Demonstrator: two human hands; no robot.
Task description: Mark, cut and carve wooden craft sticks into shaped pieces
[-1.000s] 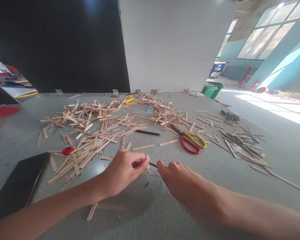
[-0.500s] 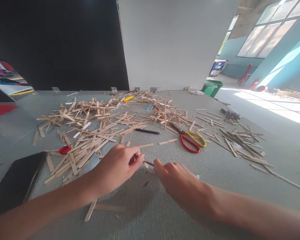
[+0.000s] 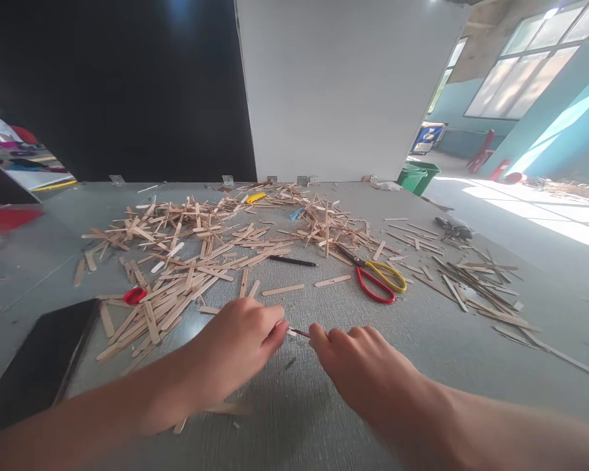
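Over the middle of the grey table, my left hand (image 3: 245, 340) has its thumb and fingers pinched around a small pale piece (image 3: 290, 332), mostly hidden by the fingertips; it looks like wood. My right hand (image 3: 360, 356) is closed on a thin dark-red rod-like tool (image 3: 302, 333), whose tip meets the pale piece. Its handle is hidden in the fist. Just beyond my hands lie loose craft sticks (image 3: 283, 290) and a black pen (image 3: 293, 261). Scissors (image 3: 377, 281) with one red and one yellow handle rest past my right hand.
A large heap of craft sticks (image 3: 186, 275) spreads across the left and back. Among it are a red ring (image 3: 134, 296) and a yellow-handled item (image 3: 256, 197). A dark phone-like slab (image 3: 39, 360) lies at left. Thin strips (image 3: 491, 288) lie right. Black and white panels (image 3: 328, 91) stand behind.
The view has shifted slightly. The pale piece at the tool's tip sits at a different angle, hanging down less than before. Both hands keep their hold.
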